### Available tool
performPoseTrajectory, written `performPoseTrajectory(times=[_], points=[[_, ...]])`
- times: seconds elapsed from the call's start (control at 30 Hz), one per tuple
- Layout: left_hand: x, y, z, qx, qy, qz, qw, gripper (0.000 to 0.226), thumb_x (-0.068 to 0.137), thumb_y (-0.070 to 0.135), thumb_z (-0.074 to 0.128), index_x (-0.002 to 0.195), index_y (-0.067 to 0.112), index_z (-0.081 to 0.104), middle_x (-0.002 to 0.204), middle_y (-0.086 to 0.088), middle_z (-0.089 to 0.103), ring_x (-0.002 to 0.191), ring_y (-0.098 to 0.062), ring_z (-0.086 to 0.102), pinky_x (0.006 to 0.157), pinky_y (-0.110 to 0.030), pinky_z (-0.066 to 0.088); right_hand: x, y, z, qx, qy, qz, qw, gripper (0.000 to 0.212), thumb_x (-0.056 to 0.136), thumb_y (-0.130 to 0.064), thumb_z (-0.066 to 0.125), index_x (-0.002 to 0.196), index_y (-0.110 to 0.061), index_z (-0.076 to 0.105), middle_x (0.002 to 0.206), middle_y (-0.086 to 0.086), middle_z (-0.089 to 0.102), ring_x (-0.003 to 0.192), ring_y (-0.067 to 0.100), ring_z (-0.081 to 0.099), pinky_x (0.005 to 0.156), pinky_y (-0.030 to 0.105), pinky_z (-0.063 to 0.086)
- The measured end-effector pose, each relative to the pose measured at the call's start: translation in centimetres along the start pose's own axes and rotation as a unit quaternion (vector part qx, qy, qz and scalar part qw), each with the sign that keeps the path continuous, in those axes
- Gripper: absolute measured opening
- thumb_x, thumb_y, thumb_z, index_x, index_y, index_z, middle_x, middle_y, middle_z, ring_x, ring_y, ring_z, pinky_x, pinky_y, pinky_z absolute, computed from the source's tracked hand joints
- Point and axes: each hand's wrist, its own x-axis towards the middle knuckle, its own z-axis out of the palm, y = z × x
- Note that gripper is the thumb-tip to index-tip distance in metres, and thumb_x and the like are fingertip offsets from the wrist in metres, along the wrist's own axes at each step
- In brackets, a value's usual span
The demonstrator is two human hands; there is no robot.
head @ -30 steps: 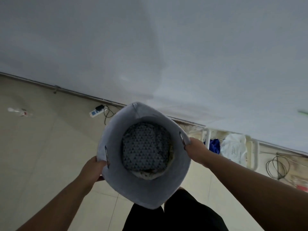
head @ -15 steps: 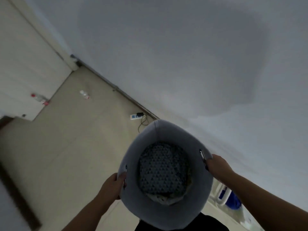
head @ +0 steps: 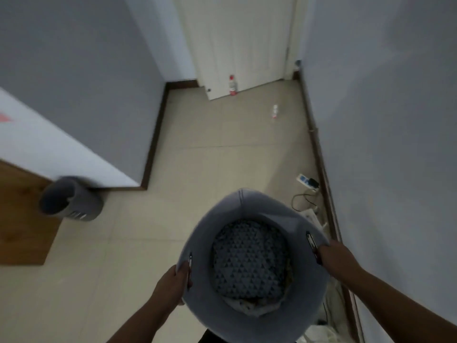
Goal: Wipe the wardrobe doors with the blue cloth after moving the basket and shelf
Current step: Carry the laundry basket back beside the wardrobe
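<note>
I log a home interior, pale tiled floor (head: 222, 157), grey painted walls (head: 383, 120) with dark skirting (head: 154, 134), white panelled door (head: 237, 40) at the far end, plastic bottle (head: 232, 85) standing against it, power strip (head: 305, 181) with cable by the right wall, grey bin (head: 71, 199) beside a wooden panel (head: 22, 219)

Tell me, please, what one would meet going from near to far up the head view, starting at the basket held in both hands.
grey basket → white power strip → small bottle → red-capped bottle → white door
</note>
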Motion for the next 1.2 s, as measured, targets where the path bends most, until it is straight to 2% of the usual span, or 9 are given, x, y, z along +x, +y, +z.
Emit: performPoseTrajectory(times=[0.17,0.3,0.43,0.53,0.63,0.73,0.8,0.97,1.2], points=[[-2.1,-9.7,-4.5,-0.11,0.055,-0.06,0.991,0.043,0.107,0.052,0.044,0.094,0.019,0.069,0.08,-0.004,0.077,0.071,-0.023,0.072,0.06,-0.035,0.062,1.1,-9.3,2.7,0.031,-0.021,-0.003,0.999,0.027,0.095,-0.023,0.049,0.074,-0.012,0.063,0.066,0.0,0.064,0.059,0.017,0.061,0.054,0.027,0.045],[-3.7,-18.1,-7.4,-0.193,0.089,-0.107,0.971,0.039,0.107,0.048,0.045,0.09,0.021,0.067,0.071,0.001,0.073,0.064,-0.02,0.068,0.063,-0.036,0.061,0.3,-17.3,6.3,-0.046,-0.063,-0.054,0.995,0.025,0.095,-0.02,0.049,0.071,-0.02,0.056,0.088,0.004,0.066,0.085,0.021,0.067,0.069,0.027,0.046],[-5.9,-25.5,-9.9,-0.283,0.117,-0.13,0.943,0.049,0.105,0.054,0.047,0.099,0.012,0.072,0.073,-0.003,0.074,0.068,-0.023,0.068,0.064,-0.037,0.059,-2.2,-25.3,9.6,-0.017,-0.064,-0.086,0.994,0.02,0.075,-0.028,0.047,0.067,-0.015,0.059,0.062,0.004,0.06,0.056,0.021,0.057,0.056,0.028,0.045],[-7.8,-29.2,-11.7,-0.339,0.142,-0.142,0.919,0.054,0.103,0.059,0.047,0.1,0.013,0.073,0.075,-0.005,0.074,0.07,-0.023,0.068,0.063,-0.035,0.058,-4.5,-31.1,12.1,-0.029,-0.075,-0.131,0.988,0.027,0.059,-0.03,0.046,0.059,-0.009,0.063,0.055,0.012,0.064,0.052,0.029,0.061,0.052,0.028,0.045],[-9.7,-31.6,-13.4,-0.381,0.163,-0.159,0.896,0.061,0.1,0.066,0.043,0.1,0.015,0.076,0.076,-0.002,0.076,0.071,-0.02,0.07,0.06,-0.029,0.058,-5.9,-35.9,14.7,-0.059,-0.091,-0.162,0.981,0.027,0.067,-0.029,0.054,0.063,-0.007,0.067,0.051,0.006,0.066,0.052,0.027,0.062,0.054,0.031,0.049],[-11.0,-33.6,-15.2,-0.411,0.204,-0.171,0.872,0.069,0.098,0.073,0.037,0.1,0.016,0.077,0.088,-0.008,0.079,0.085,-0.026,0.074,0.073,-0.034,0.055,-6.8,-40.2,17.3,-0.092,-0.113,-0.176,0.974,0.022,0.079,-0.021,0.06,0.061,-0.01,0.066,0.047,0.002,0.065,0.045,0.023,0.058,0.046,0.03,0.048],[-11.2,-34.7,-16.8,-0.437,0.231,-0.182,0.85,0.073,0.097,0.075,0.035,0.099,0.014,0.076,0.092,-0.013,0.078,0.088,-0.029,0.073,0.079,-0.038,0.054,-7.3,-43.4,19.2,-0.109,-0.129,-0.193,0.967,0.021,0.078,-0.02,0.06,0.059,-0.012,0.065,0.047,0.001,0.064,0.043,0.022,0.056,0.042,0.027,0.046],[-10.6,-37.6,-20.4,-0.488,0.272,-0.234,0.796,0.079,0.095,0.079,0.031,0.099,0.013,0.074,0.085,-0.01,0.073,0.078,-0.025,0.066,0.071,-0.037,0.05,-8.1,-52.0,23.9,-0.157,-0.174,-0.242,0.942,0.023,0.081,-0.019,0.059,0.058,-0.013,0.063,0.046,-0.001,0.061,0.044,0.021,0.053,0.044,0.026,0.043],[-8.9,-39.1,-27.2,-0.504,0.324,-0.299,0.742,0.08,0.097,0.076,0.033,0.096,0.011,0.079,0.094,-0.015,0.081,0.096,-0.035,0.075,0.091,-0.05,0.059,-7.3,-65.4,28.4,-0.195,-0.209,-0.3,0.91,0.027,0.077,-0.028,0.056,0.052,-0.018,0.057,0.046,-0.003,0.059,0.047,0.021,0.052,0.055,0.028,0.04]])
